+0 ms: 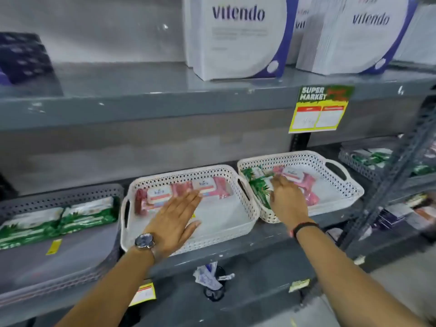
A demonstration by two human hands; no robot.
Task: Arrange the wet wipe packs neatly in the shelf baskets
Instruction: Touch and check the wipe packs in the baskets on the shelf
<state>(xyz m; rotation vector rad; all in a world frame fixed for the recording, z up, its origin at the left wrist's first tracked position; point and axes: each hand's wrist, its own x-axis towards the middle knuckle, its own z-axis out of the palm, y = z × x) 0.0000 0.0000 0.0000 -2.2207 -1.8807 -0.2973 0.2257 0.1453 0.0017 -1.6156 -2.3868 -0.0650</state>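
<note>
Two white perforated baskets stand side by side on the lower shelf. The middle basket (247, 223) holds two pink wet wipe packs (207, 185) in a row at its back. My left hand (173, 219) lies flat and open inside it, fingertips touching those pink packs. The right basket (354, 190) holds a pink pack (304, 178) and green packs (256, 182) at its left side. My right hand (287, 199) reaches into this basket, fingers extended onto the pink pack beside the green ones, gripping nothing that I can see.
A grey basket (59, 197) at left holds green wet wipe packs (56, 223). Another grey basket (354, 161) with green packs sits far right behind a metal upright (401, 171). White Vitendo boxes (236, 36) stand on the upper shelf; a yellow price tag (318, 109) hangs from its edge.
</note>
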